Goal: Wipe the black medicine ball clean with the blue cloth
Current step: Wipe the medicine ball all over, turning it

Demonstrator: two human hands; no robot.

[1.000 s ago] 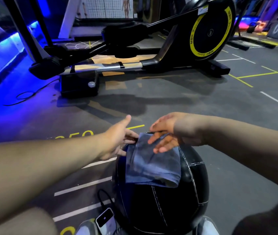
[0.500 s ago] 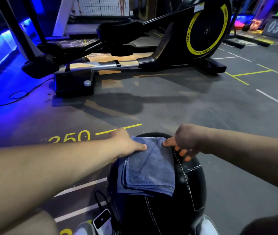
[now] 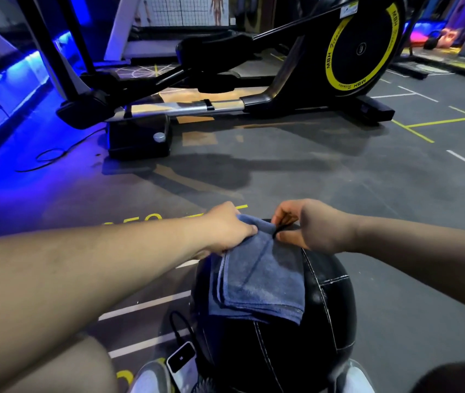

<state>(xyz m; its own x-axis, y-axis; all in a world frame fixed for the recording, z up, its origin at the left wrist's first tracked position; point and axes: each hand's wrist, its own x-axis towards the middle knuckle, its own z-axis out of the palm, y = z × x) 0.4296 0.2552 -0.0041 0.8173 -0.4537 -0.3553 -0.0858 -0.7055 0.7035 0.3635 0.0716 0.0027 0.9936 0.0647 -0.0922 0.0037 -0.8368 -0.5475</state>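
since only the left hand (image 3: 225, 231) fingers pinch the folded blue cloth (image 3: 259, 282) atop the black medicine ball (image 3: 296, 350), right hand (image 3: 308, 228) fingers loosely apart beside it, a hard wipe could roll the ball.

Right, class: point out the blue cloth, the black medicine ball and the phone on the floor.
blue cloth (image 3: 265, 279), head view, middle of the folded top layer
black medicine ball (image 3: 296, 355), head view, bare front panel
phone (image 3: 181, 361), head view, white face

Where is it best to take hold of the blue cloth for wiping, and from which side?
Probably press a flat hand on the folded middle of the blue cloth, coming from above. It drapes over the top of the black medicine ball, and its near edge hangs loose.
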